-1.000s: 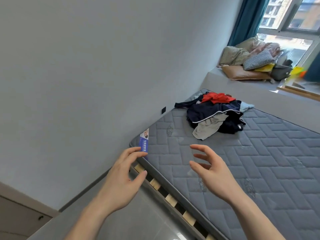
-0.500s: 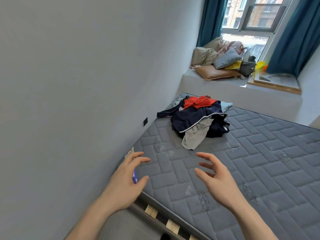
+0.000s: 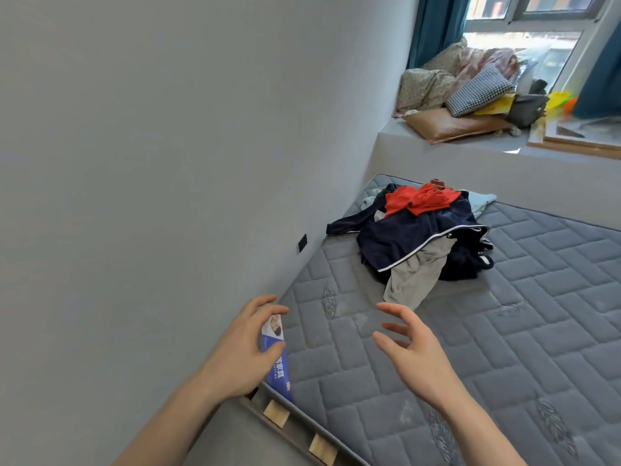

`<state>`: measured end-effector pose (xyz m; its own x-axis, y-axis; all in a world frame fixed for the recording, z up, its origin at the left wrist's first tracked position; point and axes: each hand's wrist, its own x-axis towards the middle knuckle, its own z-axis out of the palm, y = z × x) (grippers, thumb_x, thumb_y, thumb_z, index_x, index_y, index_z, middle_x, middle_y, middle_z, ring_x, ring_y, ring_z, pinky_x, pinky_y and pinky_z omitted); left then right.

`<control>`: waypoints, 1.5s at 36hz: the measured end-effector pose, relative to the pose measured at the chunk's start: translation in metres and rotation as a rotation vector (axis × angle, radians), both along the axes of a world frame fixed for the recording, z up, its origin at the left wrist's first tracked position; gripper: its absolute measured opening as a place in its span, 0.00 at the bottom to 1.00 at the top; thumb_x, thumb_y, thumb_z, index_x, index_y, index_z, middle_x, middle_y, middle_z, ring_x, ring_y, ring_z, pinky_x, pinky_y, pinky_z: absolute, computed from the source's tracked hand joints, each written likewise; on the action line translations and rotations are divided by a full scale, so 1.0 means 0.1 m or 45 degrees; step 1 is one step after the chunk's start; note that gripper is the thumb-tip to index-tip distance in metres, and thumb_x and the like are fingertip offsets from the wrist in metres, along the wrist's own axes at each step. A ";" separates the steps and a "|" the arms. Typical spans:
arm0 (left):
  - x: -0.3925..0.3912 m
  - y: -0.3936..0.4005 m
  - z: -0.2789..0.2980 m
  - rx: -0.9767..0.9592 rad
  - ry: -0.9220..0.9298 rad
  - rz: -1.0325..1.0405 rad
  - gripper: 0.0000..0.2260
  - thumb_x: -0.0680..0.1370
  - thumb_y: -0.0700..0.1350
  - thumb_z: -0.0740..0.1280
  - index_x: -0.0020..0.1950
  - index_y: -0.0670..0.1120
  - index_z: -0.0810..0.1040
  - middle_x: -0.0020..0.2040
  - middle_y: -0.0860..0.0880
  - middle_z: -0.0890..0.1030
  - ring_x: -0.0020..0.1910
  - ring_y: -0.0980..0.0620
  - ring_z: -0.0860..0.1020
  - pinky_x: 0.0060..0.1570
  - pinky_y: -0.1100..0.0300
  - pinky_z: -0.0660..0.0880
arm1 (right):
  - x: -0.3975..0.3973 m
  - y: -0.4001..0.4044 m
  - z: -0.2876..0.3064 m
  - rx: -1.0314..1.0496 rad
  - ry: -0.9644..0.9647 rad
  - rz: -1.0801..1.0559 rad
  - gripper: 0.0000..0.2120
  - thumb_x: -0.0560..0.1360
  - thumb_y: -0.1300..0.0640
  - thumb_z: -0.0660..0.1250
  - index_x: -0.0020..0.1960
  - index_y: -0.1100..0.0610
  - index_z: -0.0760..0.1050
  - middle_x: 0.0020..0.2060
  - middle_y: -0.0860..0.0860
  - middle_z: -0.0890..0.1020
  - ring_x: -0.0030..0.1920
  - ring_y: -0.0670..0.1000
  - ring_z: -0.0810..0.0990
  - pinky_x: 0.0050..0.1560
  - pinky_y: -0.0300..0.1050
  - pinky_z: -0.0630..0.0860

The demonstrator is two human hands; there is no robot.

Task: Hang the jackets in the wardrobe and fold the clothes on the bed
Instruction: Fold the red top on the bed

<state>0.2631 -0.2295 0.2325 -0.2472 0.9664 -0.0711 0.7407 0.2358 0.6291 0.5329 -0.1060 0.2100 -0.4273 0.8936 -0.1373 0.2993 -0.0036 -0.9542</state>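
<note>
Both hands are out in front of the person over the near corner of the bare quilted mattress [image 3: 504, 331], and neither holds anything. The left hand [image 3: 247, 348] has its fingers loosely curved and its thumb apart, hovering over the mattress's blue label [image 3: 279, 368] by the wall; the right hand [image 3: 416, 351] is spread wide, fingers splayed and pointing ahead. The pile of clothes [image 3: 420, 240] lies ahead of both hands and a little to the right, toward the window ledge [image 3: 470, 153], still apart from them. A grey garment [image 3: 413, 280] trails out of the heap toward the person, its hanging end just beyond the right fingertips, so the right hand looks the nearer one. A dark navy jacket [image 3: 403, 237] with white piping lies across the pile, a red garment [image 3: 416, 200] on top.
</note>
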 end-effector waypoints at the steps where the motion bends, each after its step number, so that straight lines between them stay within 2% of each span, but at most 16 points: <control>1: -0.05 0.10 -0.03 -0.006 0.005 -0.024 0.20 0.79 0.46 0.70 0.68 0.61 0.71 0.74 0.64 0.62 0.69 0.68 0.64 0.63 0.77 0.60 | -0.03 0.07 -0.02 0.001 -0.009 -0.019 0.18 0.78 0.56 0.71 0.61 0.36 0.75 0.61 0.38 0.78 0.57 0.33 0.78 0.51 0.34 0.76; 3: -0.16 0.32 -0.09 -0.031 -0.009 -0.067 0.20 0.79 0.46 0.70 0.68 0.61 0.71 0.74 0.64 0.62 0.68 0.69 0.63 0.68 0.71 0.61 | -0.09 0.21 -0.07 0.004 -0.025 -0.059 0.18 0.78 0.57 0.71 0.62 0.37 0.75 0.63 0.38 0.78 0.59 0.35 0.77 0.53 0.35 0.76; 5: -0.29 0.56 -0.15 -0.055 -0.008 -0.111 0.20 0.79 0.47 0.70 0.68 0.60 0.71 0.74 0.64 0.62 0.67 0.69 0.63 0.68 0.70 0.60 | -0.15 0.33 -0.10 -0.004 -0.048 -0.102 0.18 0.77 0.56 0.71 0.62 0.38 0.75 0.64 0.37 0.77 0.61 0.36 0.76 0.56 0.38 0.76; 9: -0.62 1.14 -0.29 -0.119 0.028 -0.235 0.22 0.78 0.45 0.70 0.70 0.57 0.72 0.75 0.61 0.61 0.69 0.66 0.64 0.65 0.78 0.53 | -0.35 0.62 -0.16 0.007 -0.116 -0.184 0.18 0.77 0.55 0.71 0.62 0.37 0.74 0.63 0.37 0.76 0.61 0.36 0.76 0.56 0.38 0.76; 13: -1.00 1.82 -0.46 -0.191 0.031 -0.343 0.22 0.78 0.46 0.69 0.72 0.55 0.71 0.77 0.58 0.61 0.73 0.62 0.64 0.71 0.67 0.58 | -0.66 0.99 -0.24 0.009 -0.206 -0.276 0.19 0.78 0.57 0.70 0.65 0.40 0.74 0.64 0.39 0.76 0.62 0.37 0.75 0.58 0.40 0.77; 15: -1.19 2.19 -0.60 -0.219 0.044 -0.410 0.23 0.78 0.47 0.69 0.72 0.55 0.71 0.77 0.57 0.61 0.74 0.59 0.64 0.70 0.67 0.58 | -0.84 1.19 -0.32 0.001 -0.231 -0.334 0.19 0.78 0.58 0.70 0.64 0.40 0.74 0.63 0.38 0.76 0.62 0.37 0.75 0.57 0.39 0.77; 20: -1.50 3.13 -1.26 -0.282 0.113 -0.546 0.25 0.76 0.51 0.69 0.73 0.56 0.70 0.77 0.56 0.60 0.74 0.54 0.65 0.71 0.65 0.59 | -1.25 1.77 -0.76 -0.031 -0.280 -0.488 0.20 0.77 0.59 0.70 0.61 0.37 0.74 0.60 0.35 0.76 0.57 0.32 0.76 0.50 0.33 0.75; 26: -1.57 4.10 -2.29 -0.484 0.146 -0.640 0.29 0.75 0.51 0.67 0.76 0.53 0.66 0.79 0.53 0.57 0.76 0.49 0.63 0.72 0.55 0.65 | -1.42 2.48 -1.66 -0.047 -0.537 -0.469 0.22 0.77 0.58 0.67 0.65 0.38 0.69 0.62 0.34 0.73 0.59 0.36 0.76 0.56 0.41 0.78; 31: -1.62 4.83 -3.28 -0.631 0.244 -0.634 0.31 0.76 0.49 0.67 0.78 0.50 0.63 0.79 0.50 0.55 0.75 0.44 0.63 0.71 0.53 0.67 | -1.36 3.24 -2.50 -0.043 -0.778 -0.371 0.26 0.76 0.57 0.66 0.71 0.42 0.65 0.65 0.36 0.68 0.60 0.41 0.74 0.59 0.42 0.74; 36: -1.72 5.44 -4.30 -0.760 0.397 -0.576 0.36 0.76 0.55 0.69 0.80 0.50 0.58 0.81 0.46 0.49 0.76 0.40 0.60 0.72 0.47 0.67 | -1.40 3.85 -3.35 -0.021 -0.780 -0.480 0.27 0.77 0.56 0.65 0.73 0.45 0.64 0.66 0.39 0.67 0.58 0.40 0.72 0.59 0.49 0.77; 39: -1.76 5.74 -4.83 -0.823 0.412 -0.496 0.44 0.73 0.62 0.73 0.81 0.52 0.54 0.82 0.47 0.44 0.79 0.38 0.54 0.73 0.41 0.65 | -1.48 4.10 -3.79 0.032 -0.747 -0.517 0.27 0.77 0.56 0.66 0.73 0.45 0.64 0.65 0.38 0.67 0.54 0.30 0.71 0.57 0.41 0.75; 42: -1.75 5.92 -5.27 -0.928 0.364 -0.399 0.53 0.70 0.65 0.75 0.83 0.56 0.44 0.83 0.51 0.37 0.80 0.34 0.44 0.73 0.33 0.61 | -1.53 4.38 -4.11 0.148 -0.747 -0.488 0.28 0.76 0.57 0.67 0.73 0.43 0.64 0.68 0.39 0.66 0.58 0.33 0.69 0.56 0.36 0.68; 48: -1.67 5.97 -5.73 -0.939 0.451 -0.333 0.56 0.70 0.61 0.78 0.82 0.58 0.38 0.82 0.52 0.35 0.79 0.29 0.42 0.68 0.28 0.64 | -1.66 5.24 -4.37 0.306 -0.850 -0.462 0.33 0.75 0.59 0.70 0.77 0.47 0.63 0.78 0.46 0.56 0.76 0.47 0.62 0.68 0.36 0.60; 51: -1.69 5.99 -5.76 -0.947 0.470 -0.332 0.57 0.70 0.61 0.78 0.82 0.58 0.37 0.82 0.52 0.34 0.79 0.29 0.43 0.68 0.30 0.65 | -1.77 5.73 -4.31 0.325 -0.853 -0.484 0.34 0.75 0.59 0.69 0.79 0.49 0.62 0.79 0.51 0.54 0.77 0.52 0.62 0.74 0.45 0.64; 53: -1.67 6.01 -5.79 -0.944 0.476 -0.311 0.57 0.70 0.60 0.78 0.82 0.58 0.36 0.81 0.53 0.33 0.79 0.30 0.42 0.68 0.30 0.65 | -1.85 6.08 -4.23 0.273 -0.796 -0.525 0.36 0.75 0.57 0.69 0.80 0.47 0.60 0.79 0.50 0.55 0.75 0.52 0.66 0.69 0.47 0.70; 54: -1.65 6.03 -5.81 -0.948 0.479 -0.304 0.58 0.70 0.60 0.78 0.82 0.59 0.36 0.81 0.53 0.32 0.79 0.30 0.41 0.68 0.30 0.65 | -1.90 6.24 -4.19 0.223 -0.732 -0.565 0.37 0.76 0.56 0.69 0.80 0.46 0.58 0.78 0.50 0.57 0.71 0.51 0.70 0.63 0.44 0.73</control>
